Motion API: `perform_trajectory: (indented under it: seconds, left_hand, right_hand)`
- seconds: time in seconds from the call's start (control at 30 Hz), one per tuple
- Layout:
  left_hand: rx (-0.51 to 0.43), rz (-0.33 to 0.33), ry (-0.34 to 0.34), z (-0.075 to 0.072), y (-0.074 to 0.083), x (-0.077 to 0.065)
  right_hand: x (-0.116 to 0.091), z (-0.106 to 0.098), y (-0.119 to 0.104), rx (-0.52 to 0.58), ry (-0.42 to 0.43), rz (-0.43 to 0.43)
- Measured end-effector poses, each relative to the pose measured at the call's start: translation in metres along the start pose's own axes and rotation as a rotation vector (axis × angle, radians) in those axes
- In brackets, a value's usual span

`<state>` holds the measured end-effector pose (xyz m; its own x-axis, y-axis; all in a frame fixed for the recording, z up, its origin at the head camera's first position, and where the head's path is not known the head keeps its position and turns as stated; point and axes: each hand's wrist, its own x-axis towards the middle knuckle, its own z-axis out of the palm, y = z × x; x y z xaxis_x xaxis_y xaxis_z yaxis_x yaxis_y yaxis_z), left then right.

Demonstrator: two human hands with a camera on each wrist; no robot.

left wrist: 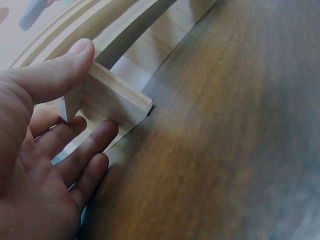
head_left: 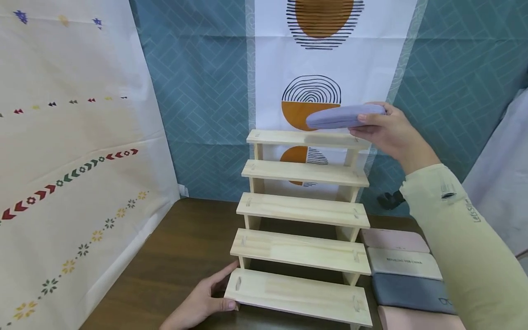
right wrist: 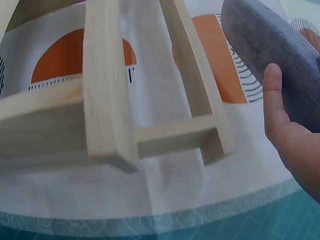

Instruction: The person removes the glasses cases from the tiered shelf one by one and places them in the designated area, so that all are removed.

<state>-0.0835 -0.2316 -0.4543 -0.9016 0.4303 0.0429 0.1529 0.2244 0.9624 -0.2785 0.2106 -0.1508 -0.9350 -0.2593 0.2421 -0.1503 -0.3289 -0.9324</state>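
A lavender glasses case (head_left: 334,117) lies level in my right hand (head_left: 392,133), gripped at its right end with the thumb along the near side. It hovers just above the top step of a pale wooden stepped rack (head_left: 303,208). In the right wrist view the case (right wrist: 275,55) looks grey and fabric-covered, with the thumb pressed along its side. My left hand (head_left: 202,298) holds the left end of the rack's lowest step (head_left: 297,293). The left wrist view shows that thumb (left wrist: 80,52) on the board's edge and the fingers below it, beside the side support (left wrist: 117,95).
Right of the rack, several flat cases lie in a column: pink (head_left: 396,240), cream (head_left: 406,262), dark blue (head_left: 412,291) and another pink one (head_left: 418,318). A black object (head_left: 389,200) sits behind them. Patterned cloths hang behind and left of the brown tabletop (head_left: 165,256).
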Motion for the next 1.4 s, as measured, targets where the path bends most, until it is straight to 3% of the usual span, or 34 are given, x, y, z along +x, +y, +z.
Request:
perform_trajectory:
  seconds: [0.3,0.57,0.77,1.03,1.23,1.4]
  left_hand:
    - [0.005,0.014,-0.008,-0.006,0.007,0.008]
    - [-0.036,0.031,-0.030,-0.006,0.009,0.013]
    - [-0.029,0.063,-0.013,-0.008,0.007,0.017]
    - [0.053,0.030,0.053,-0.004,0.008,0.022]
    - [0.042,0.018,0.060,0.002,0.006,0.016]
    - [0.043,0.046,0.047,0.006,0.001,0.008]
  right_hand:
    - [-0.015,-0.040,-0.005,0.119,-0.072,-0.063]
    - [-0.027,-0.068,-0.002,0.170,-0.072,-0.075]
    - [-0.031,-0.084,-0.001,0.213,-0.080,-0.086]
    - [-0.038,-0.108,0.004,0.248,-0.054,-0.095]
    - [-0.050,-0.127,0.012,0.240,-0.049,-0.087]
    - [-0.060,-0.139,0.020,0.257,-0.114,-0.109]
